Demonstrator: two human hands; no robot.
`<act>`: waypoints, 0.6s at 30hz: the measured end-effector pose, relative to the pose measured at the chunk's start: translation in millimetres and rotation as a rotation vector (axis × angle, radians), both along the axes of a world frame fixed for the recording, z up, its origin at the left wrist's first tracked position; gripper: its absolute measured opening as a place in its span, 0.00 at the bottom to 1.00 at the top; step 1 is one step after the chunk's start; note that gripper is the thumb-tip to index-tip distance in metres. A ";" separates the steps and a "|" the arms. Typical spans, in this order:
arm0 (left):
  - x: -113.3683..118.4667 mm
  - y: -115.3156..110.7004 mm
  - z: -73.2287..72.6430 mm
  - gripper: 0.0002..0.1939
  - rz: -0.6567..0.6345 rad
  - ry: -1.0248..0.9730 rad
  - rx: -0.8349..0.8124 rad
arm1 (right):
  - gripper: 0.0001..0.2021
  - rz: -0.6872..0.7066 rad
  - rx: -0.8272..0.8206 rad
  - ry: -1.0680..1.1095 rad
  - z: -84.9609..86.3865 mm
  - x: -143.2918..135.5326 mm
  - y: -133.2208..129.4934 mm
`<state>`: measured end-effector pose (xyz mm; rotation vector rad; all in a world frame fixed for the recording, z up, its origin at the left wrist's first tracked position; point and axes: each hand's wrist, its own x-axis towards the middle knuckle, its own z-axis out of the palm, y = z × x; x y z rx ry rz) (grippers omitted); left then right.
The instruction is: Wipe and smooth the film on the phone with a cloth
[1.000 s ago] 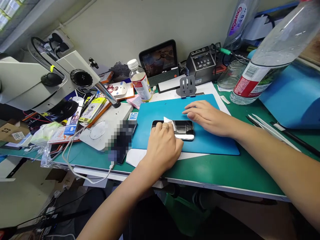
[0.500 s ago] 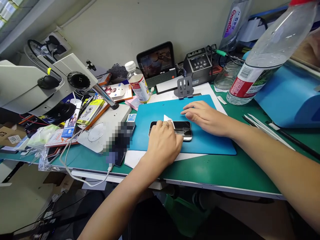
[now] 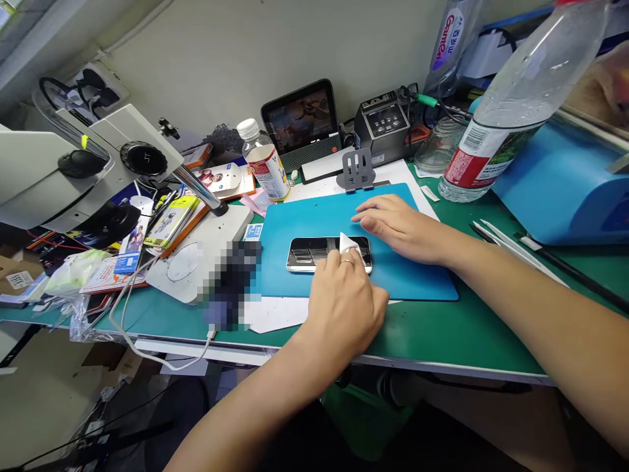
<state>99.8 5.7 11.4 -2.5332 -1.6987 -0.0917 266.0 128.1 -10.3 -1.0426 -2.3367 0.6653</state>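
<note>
A smartphone [image 3: 309, 254] with a dark, shiny screen lies face up on a blue mat [image 3: 295, 223]. My left hand [image 3: 346, 298], a ring on one finger, is closed on a white wipe [image 3: 350, 244] and presses it against the right part of the screen. The wipe's folded tip sticks up beyond the fingers, and the rest is hidden under them. My right hand [image 3: 393, 226] hovers or rests over the mat just right of the phone, fingers stretched out and holding nothing.
Left of the mat stand a microscope [image 3: 142, 160] and a partly blurred dark device with a white cable [image 3: 211, 333]. Behind are a small drink bottle [image 3: 265, 167], a grey phone stand [image 3: 357, 170] and a lit screen [image 3: 302, 118]. A large water bottle [image 3: 491, 151] and tweezers-like tools [image 3: 521, 252] lie rightward.
My left hand has slid the wipe from the phone's left half to its right end, uncovering the left of the screen. My right hand stays nearly in place. The view has shifted slightly.
</note>
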 end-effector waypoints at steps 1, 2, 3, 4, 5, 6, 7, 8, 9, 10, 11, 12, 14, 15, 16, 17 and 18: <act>0.0 -4.3 -0.6 0.20 -0.011 -0.006 0.000 | 0.41 0.004 -0.002 0.002 -0.3 0.1 -0.3; -0.6 -8.1 -1.0 0.20 -0.021 -0.009 0.002 | 0.41 0.013 -0.004 0.004 -0.5 -0.1 -0.6; -1.2 -10.6 -1.1 0.20 -0.028 -0.011 0.006 | 0.40 0.023 -0.008 0.005 -0.7 -0.5 -0.9; -1.3 -11.4 -1.0 0.20 -0.032 -0.011 0.009 | 0.39 0.032 -0.010 0.006 -0.9 -1.1 -1.2; -0.4 -10.7 -0.7 0.19 -0.035 -0.010 0.012 | 0.38 0.038 -0.009 0.004 -1.1 -1.7 -1.3; 1.5 -9.0 -0.5 0.18 -0.036 -0.007 0.014 | 0.36 0.041 -0.002 -0.003 -1.2 -2.0 -1.2; 4.1 -7.0 -0.3 0.17 -0.032 -0.005 0.016 | 0.35 0.042 0.009 -0.017 -1.5 -2.1 -1.0; 7.2 -5.6 -0.4 0.16 -0.032 0.000 0.020 | 0.34 0.040 0.024 -0.034 -1.8 -1.8 -0.5; 10.1 -5.4 -0.6 0.17 -0.035 0.005 0.027 | 0.32 0.037 0.038 -0.050 -2.4 -1.4 0.0; 12.4 -6.7 -1.0 0.17 -0.043 0.012 0.034 | 0.30 0.033 0.051 -0.064 -3.1 -0.8 0.6; 13.6 -9.2 -1.5 0.19 -0.052 0.017 0.039 | 0.28 0.030 0.061 -0.076 -3.9 -0.2 1.1; 13.5 -12.4 -1.7 0.20 -0.061 0.021 0.037 | 0.26 0.029 0.069 -0.081 -4.8 0.3 1.5; 9.7 -17.0 -1.2 0.23 -0.073 0.030 0.014 | 0.25 0.038 0.084 -0.083 -6.3 0.7 1.8; 6.7 -16.9 -0.3 0.23 -0.068 0.035 -0.003 | 0.24 0.045 0.091 -0.083 -6.8 0.6 1.8; 3.4 -14.8 0.9 0.23 -0.059 0.041 -0.019 | 0.24 0.049 0.096 -0.081 -7.2 0.5 1.9; 0.2 -10.8 2.4 0.23 -0.046 0.050 -0.030 | 0.24 0.050 0.099 -0.081 -7.5 0.5 2.0; -2.7 -5.6 4.0 0.23 -0.025 0.059 -0.037 | 0.24 0.048 0.102 -0.082 -7.7 0.6 2.2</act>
